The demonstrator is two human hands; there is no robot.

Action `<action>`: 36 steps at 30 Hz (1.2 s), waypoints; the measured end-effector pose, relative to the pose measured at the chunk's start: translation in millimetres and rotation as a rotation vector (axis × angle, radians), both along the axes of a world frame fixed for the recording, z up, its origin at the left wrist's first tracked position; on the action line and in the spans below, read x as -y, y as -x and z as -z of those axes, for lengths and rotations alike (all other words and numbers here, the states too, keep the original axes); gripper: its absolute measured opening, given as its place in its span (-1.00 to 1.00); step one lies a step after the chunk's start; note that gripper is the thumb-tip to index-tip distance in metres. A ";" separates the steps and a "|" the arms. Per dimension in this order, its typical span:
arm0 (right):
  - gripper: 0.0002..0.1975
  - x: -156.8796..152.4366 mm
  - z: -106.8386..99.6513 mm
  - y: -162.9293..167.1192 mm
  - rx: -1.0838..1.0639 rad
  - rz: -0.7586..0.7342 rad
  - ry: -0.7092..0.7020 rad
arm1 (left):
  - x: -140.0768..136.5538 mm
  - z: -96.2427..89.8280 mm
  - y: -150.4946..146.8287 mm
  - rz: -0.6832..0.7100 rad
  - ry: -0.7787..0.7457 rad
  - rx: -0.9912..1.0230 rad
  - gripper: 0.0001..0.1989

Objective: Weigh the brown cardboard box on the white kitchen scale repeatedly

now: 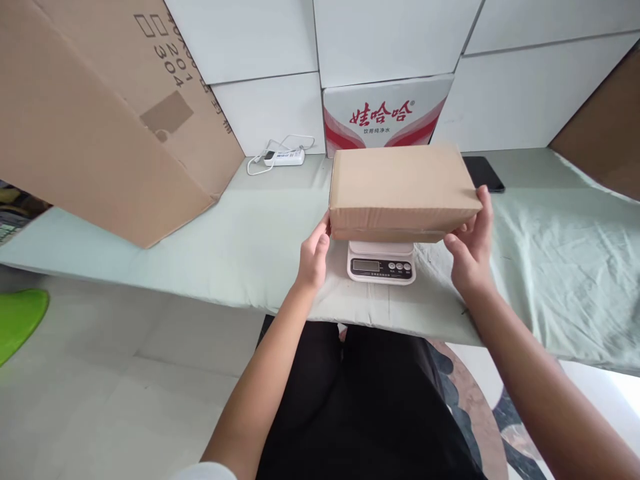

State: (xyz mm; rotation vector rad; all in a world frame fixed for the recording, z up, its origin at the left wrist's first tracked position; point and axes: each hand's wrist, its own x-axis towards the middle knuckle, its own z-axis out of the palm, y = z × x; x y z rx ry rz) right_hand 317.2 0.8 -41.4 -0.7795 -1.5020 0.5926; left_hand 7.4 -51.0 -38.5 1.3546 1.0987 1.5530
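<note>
A closed brown cardboard box (pixel 403 179) is held between my two hands, over a white kitchen scale (pixel 381 272). My left hand (pixel 315 253) presses against the box's left end, with its fingers partly behind the corner. On the right end, my right hand (pixel 471 243) grips the lower corner, thumb in front and fingers along the side. The box hides most of the scale's platform, so I cannot tell whether the two touch. The scale's display and its round buttons face me.
A green cloth covers the table (pixel 260 247). Behind stand white boxes (pixel 270 113) and a red-and-white carton (pixel 387 113). A large cardboard box (pixel 125 120) leans at left. A black phone-like slab (pixel 483 173) lies behind my right hand; a white power strip (pixel 285 158) with cable lies back left.
</note>
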 end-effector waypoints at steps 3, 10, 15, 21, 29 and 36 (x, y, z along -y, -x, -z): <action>-0.08 5.4 9.4 1.2 0.006 0.005 0.037 | 1.0 -0.3 -0.7 -0.025 0.023 0.030 -0.14; -0.15 6.4 7.3 -2.0 0.031 0.017 0.065 | 0.9 -0.8 -1.1 -0.037 0.035 0.070 -0.15; -0.18 6.4 6.9 -2.6 0.026 0.041 0.039 | 2.7 0.5 -1.1 -0.040 0.021 0.058 -0.15; -0.21 7.4 4.8 -2.1 0.027 0.054 0.034 | 4.1 -1.0 -2.0 -0.043 0.030 0.059 -0.15; -0.20 4.8 9.1 -4.2 -0.014 0.059 0.011 | 2.0 2.4 -0.1 -0.096 0.002 0.101 -0.15; -0.18 4.2 9.4 -8.6 -0.068 0.065 0.040 | -1.3 3.0 7.2 -0.261 -0.065 0.110 -0.17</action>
